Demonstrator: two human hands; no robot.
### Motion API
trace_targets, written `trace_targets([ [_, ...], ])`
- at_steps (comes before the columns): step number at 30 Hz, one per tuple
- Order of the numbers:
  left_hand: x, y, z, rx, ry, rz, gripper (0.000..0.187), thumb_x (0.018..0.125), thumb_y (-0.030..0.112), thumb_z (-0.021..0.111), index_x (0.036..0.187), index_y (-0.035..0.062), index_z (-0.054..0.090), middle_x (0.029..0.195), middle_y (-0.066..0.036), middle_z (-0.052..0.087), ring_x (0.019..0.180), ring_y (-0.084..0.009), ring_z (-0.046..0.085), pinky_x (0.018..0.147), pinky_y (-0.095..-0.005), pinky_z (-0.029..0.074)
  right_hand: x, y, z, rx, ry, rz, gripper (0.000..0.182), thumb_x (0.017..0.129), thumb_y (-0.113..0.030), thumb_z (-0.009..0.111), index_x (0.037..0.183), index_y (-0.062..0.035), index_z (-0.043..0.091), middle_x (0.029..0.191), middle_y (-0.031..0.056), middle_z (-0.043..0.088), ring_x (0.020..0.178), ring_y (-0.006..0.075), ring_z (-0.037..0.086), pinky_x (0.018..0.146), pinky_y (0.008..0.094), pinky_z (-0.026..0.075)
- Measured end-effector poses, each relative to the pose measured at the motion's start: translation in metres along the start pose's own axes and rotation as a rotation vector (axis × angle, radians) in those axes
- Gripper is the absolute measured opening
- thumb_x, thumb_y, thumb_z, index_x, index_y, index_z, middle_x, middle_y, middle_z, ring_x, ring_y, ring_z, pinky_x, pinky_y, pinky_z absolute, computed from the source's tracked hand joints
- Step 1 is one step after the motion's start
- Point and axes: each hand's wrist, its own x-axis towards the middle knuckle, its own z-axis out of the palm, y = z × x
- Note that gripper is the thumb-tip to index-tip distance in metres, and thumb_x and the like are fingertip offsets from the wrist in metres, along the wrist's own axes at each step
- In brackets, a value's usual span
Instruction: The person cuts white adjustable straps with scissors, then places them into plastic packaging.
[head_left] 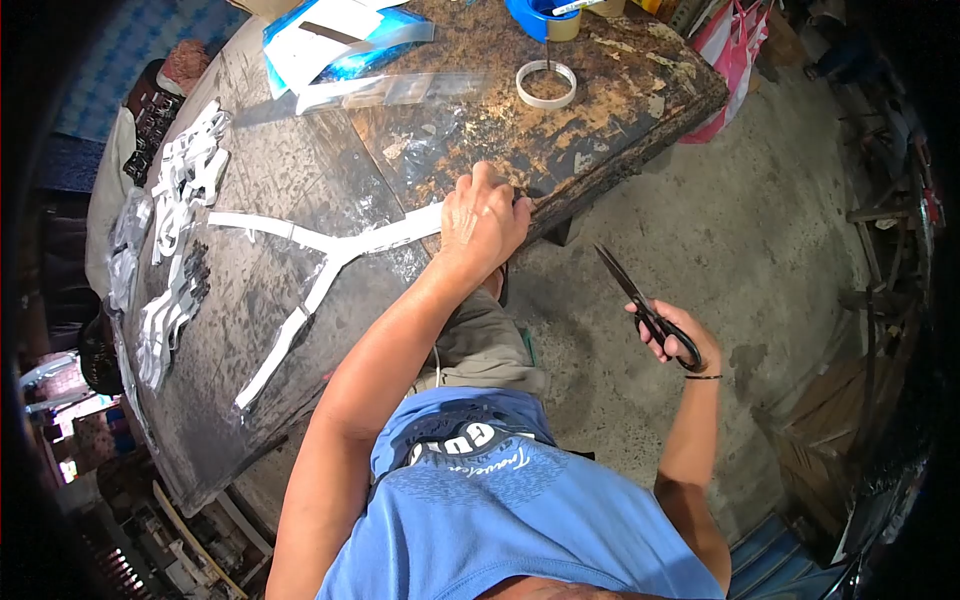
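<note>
A white Y-shaped strap lies flat on the worn dark table, its two arms spreading to the left. My left hand is closed over the strap's single right end, near the table edge, fingers curled down. That end is hidden under the hand. Out over the floor, away from the table, my right hand holds black-handled scissors. Their blades point up and to the left and look closed or nearly so.
Bundles of white straps lie along the table's left side. Farther back are a tape roll, a blue tape dispenser, clear plastic strips and blue-and-white packaging. A pink bag hangs by the far corner.
</note>
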Motion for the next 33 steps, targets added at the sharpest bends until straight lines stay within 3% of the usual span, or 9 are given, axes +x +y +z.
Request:
trace_targets([
  [8,0.007,-0.001,-0.019,-0.29,-0.071,-0.272,0.024,0.08,0.022,0.062,0.089,0.0007,0.07,0.099,-0.018,0.058,0.097,-0.0364,0.059,0.082,-0.0436,0.048,0.02,-0.003,-0.001,-0.036,-0.045,-0.078,0.102,0.057,-0.064,0.08,0.129,0.0026,0.052,0.075,-0.0026,0.053,0.051,0.0046,0.048,0.043,0.0185,0.039],
  [11,0.011,-0.009,-0.032,-0.408,-0.136,-0.315,0.024,0.08,0.021,0.062,0.087,-0.0014,0.069,0.095,-0.017,0.058,0.092,-0.0325,0.059,0.081,-0.0413,0.048,0.029,-0.009,-0.003,-0.077,-0.075,-0.06,0.096,0.061,-0.061,0.077,0.129,0.0022,0.051,0.076,-0.0027,0.053,0.052,0.0046,0.049,0.044,0.0184,0.04],
  [14,0.012,-0.018,-0.04,-0.507,-0.27,-0.419,0.026,0.081,0.024,0.063,0.093,0.0022,0.07,0.106,-0.024,0.063,0.102,-0.029,0.06,0.09,-0.0404,0.045,0.039,-0.017,0.0,-0.111,-0.09,-0.061,0.09,0.061,-0.051,0.076,0.131,0.0008,0.05,0.077,-0.0031,0.053,0.053,0.0048,0.05,0.045,0.0185,0.042],
  [16,0.008,-0.014,-0.044,-0.554,-0.229,-0.48,0.028,0.083,0.026,0.063,0.092,0.001,0.07,0.1,-0.02,0.066,0.098,-0.0262,0.06,0.09,-0.0386,0.043,0.048,-0.024,0.006,-0.109,-0.106,-0.061,0.082,0.06,-0.034,0.071,0.132,-0.0005,0.05,0.077,-0.0031,0.053,0.053,0.0055,0.051,0.046,0.0191,0.044],
  [18,0.005,-0.018,-0.047,-0.781,-0.329,-0.577,0.028,0.086,0.028,0.062,0.09,0.0001,0.068,0.084,-0.01,0.066,0.075,-0.0176,0.058,0.073,-0.0309,0.046,0.06,-0.027,0.007,-0.089,-0.141,-0.066,0.079,0.061,-0.029,0.068,0.133,-0.0008,0.049,0.078,-0.0026,0.053,0.054,0.0058,0.051,0.047,0.0195,0.045],
  [20,0.002,-0.021,-0.048,-0.827,-0.346,-0.628,0.026,0.087,0.026,0.061,0.089,0.0013,0.067,0.081,-0.006,0.064,0.066,-0.0123,0.052,0.063,-0.0268,0.041,0.07,-0.036,0.01,-0.174,-0.166,-0.028,0.083,0.067,-0.045,0.075,0.132,-0.0005,0.049,0.08,-0.0019,0.052,0.056,0.0059,0.052,0.048,0.0197,0.046],
  [21,0.0,-0.022,-0.048,-0.876,-0.364,-0.678,0.023,0.089,0.025,0.061,0.088,0.0025,0.065,0.078,-0.002,0.062,0.057,-0.007,0.046,0.053,-0.0227,0.036,0.077,-0.037,0.01,-0.107,-0.167,0.102,0.098,0.065,-0.068,0.073,0.133,-0.0012,0.049,0.081,-0.0022,0.051,0.059,0.0057,0.052,0.049,0.0199,0.046],
  [24,-0.009,-0.018,-0.045,-1.035,-0.305,-0.709,0.016,0.09,0.021,0.06,0.088,0.0052,0.063,0.074,0.002,0.059,0.049,-0.0022,0.035,0.044,-0.0202,0.025,0.083,-0.05,0.015,-0.259,-0.229,-0.019,0.099,0.065,-0.073,0.07,0.133,-0.0036,0.049,0.08,-0.0028,0.051,0.061,0.0059,0.051,0.05,0.02,0.046],
  [33,-0.05,-0.014,-0.04,-1.374,-0.376,-0.838,0.017,0.092,0.021,0.061,0.087,0.0052,0.061,0.08,-0.002,0.06,0.048,-0.0036,0.038,0.043,-0.0193,0.026,0.096,-0.065,0.023,-0.288,-0.305,0.074,0.087,0.071,-0.066,0.071,0.13,-0.0057,0.05,0.08,-0.0033,0.05,0.062,0.0058,0.051,0.05,0.0199,0.045],
])
